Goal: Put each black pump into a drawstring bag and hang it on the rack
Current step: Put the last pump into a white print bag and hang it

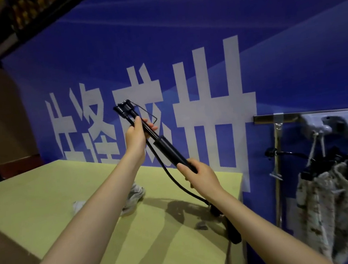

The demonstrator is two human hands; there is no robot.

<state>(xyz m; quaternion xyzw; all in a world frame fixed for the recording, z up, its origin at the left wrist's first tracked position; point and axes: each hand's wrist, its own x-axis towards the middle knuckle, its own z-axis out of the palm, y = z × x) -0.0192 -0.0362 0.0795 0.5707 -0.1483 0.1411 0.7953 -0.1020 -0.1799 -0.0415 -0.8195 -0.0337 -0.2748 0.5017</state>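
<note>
A long black pump is held up in the air, tilted, its foot end with a wire bracket at the upper left. My left hand grips its thin shaft. My right hand grips the lower end of its thick barrel. A black hose hangs from the pump down to the table. A light patterned drawstring bag lies on the yellow-green table, partly hidden behind my left forearm. At the right stands the metal rack, where several patterned drawstring bags hang from hooks.
Another black pump part lies at the table's right edge, under my right forearm. A blue wall with large white characters stands close behind the table and rack. The rack's upright post is just right of the table.
</note>
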